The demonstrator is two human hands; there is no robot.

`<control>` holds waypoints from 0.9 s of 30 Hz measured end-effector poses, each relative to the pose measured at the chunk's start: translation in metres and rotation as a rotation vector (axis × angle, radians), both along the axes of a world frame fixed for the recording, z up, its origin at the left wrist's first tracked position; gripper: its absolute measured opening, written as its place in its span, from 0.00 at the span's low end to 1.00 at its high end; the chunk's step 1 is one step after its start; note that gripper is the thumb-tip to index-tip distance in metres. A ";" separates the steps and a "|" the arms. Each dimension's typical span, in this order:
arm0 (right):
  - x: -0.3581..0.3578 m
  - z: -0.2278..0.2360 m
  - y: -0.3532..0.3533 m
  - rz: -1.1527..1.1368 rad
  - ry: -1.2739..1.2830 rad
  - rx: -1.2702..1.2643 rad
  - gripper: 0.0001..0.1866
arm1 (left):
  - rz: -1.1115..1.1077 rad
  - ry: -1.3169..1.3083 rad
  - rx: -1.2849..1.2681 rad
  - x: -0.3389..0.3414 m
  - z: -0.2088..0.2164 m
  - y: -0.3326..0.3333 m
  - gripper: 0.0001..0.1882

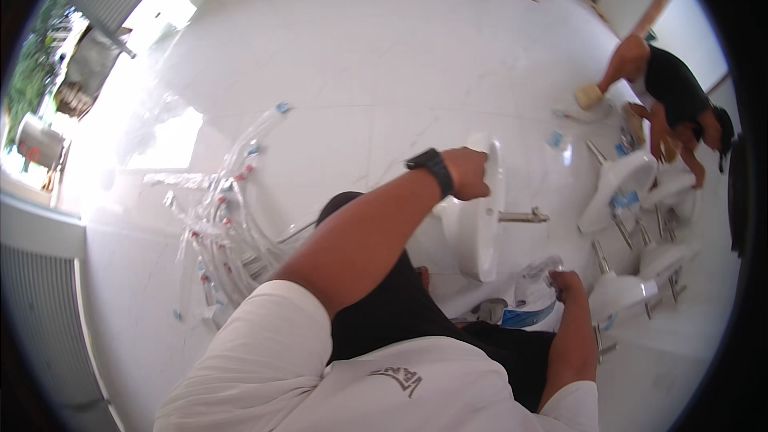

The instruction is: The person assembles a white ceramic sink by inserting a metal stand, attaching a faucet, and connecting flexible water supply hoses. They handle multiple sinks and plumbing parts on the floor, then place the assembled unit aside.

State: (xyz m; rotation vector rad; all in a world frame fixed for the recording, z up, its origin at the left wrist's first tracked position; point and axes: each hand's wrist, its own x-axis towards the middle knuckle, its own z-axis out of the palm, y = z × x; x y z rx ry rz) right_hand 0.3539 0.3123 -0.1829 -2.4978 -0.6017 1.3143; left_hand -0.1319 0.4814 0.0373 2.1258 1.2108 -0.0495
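The person's left hand, with a black watch on its wrist, lies at the upper part of a white, glossy, oval ceramic basin. Its fingers look curled in, but I cannot tell whether this grip is clamped on the basin's rim or merely braced against it. The basin is in front of the person's knees, above the white tiled floor, with its long side seen nearly edge-on and a slim silvery metal tap pointing out to the right.

The right hand is lower and nearer the body, its grip closed on the upper edge of a crinkled, clear plastic bag with a blue panel; the contents are hard to make out.

The step in hand appears to be fitting hardware to the basin, with one hand steadying it and the other handling packed parts. The next move seems to call for keeping the basin steady while the bag is opened or lifted clear, without knocking the tap.

To the left lies a loose heap of plastic-wrapped flexible hoses. To the right are more white basins with metal fittings, and beyond them a co-worker in a dark top bends low.
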 end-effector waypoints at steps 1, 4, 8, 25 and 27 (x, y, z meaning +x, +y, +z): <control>0.009 -0.013 -0.005 -0.167 0.155 0.002 0.14 | 0.015 0.000 -0.011 0.002 -0.002 0.000 0.37; 0.007 -0.042 -0.024 -0.267 0.010 -0.052 0.13 | 0.033 0.025 -0.039 0.002 -0.003 0.000 0.31; -0.017 -0.040 -0.016 -0.097 -0.307 -0.232 0.19 | 0.157 -0.078 0.079 -0.015 0.024 -0.002 0.29; -0.009 0.154 -0.039 0.093 0.025 0.252 0.30 | 1.433 0.111 -0.318 -0.315 -0.268 -0.260 0.44; -0.012 0.159 -0.046 0.115 -0.031 0.231 0.29 | 1.471 0.156 -0.376 -0.315 -0.300 -0.269 0.47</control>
